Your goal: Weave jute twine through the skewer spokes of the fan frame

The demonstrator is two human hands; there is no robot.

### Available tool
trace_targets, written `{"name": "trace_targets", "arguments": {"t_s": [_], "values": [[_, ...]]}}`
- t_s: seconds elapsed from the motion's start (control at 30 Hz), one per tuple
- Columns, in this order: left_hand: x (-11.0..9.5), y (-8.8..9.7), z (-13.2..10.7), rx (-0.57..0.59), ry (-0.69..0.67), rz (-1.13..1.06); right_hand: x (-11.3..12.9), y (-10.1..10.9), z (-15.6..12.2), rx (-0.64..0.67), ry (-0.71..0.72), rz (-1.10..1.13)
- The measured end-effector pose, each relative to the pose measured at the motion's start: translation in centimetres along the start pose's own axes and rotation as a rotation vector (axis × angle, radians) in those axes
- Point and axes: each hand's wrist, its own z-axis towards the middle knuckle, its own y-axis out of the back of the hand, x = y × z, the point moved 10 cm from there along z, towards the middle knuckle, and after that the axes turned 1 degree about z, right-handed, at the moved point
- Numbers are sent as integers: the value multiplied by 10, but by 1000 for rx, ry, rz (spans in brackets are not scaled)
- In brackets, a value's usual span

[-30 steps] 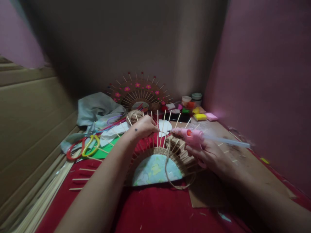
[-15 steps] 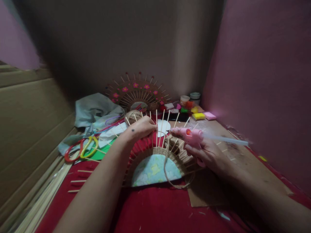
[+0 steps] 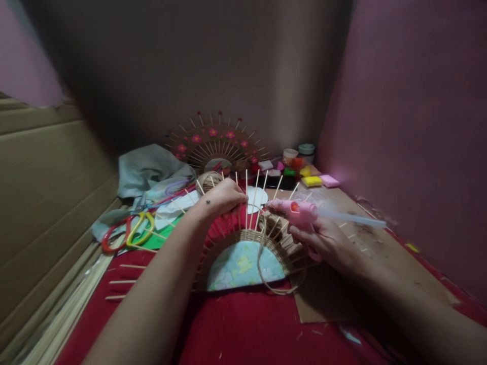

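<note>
Presently, left hand (image 3: 228, 195) pinches twine (image 3: 258, 258); right hand (image 3: 323, 238) grips glue gun (image 3: 302, 213), nozzle (image 3: 271, 205) toward left hand; fan (image 3: 239, 263) below, between both.

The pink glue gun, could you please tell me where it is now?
In the head view, the glue gun is right of centre, in the right hand, pointing left toward the pale sticks.

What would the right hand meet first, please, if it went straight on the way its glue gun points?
The pink glue gun in the right hand would probably first meet the thin wooden stick just beyond its nozzle, or the twine there; depth is unclear.
</note>
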Motion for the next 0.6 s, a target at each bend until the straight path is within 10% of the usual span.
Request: {"name": "trace_targets", "arguments": {"t_s": [0.6], "values": [[3,-1,6,-21,-33,60,6,-1,-1,20,18,-52]]}}
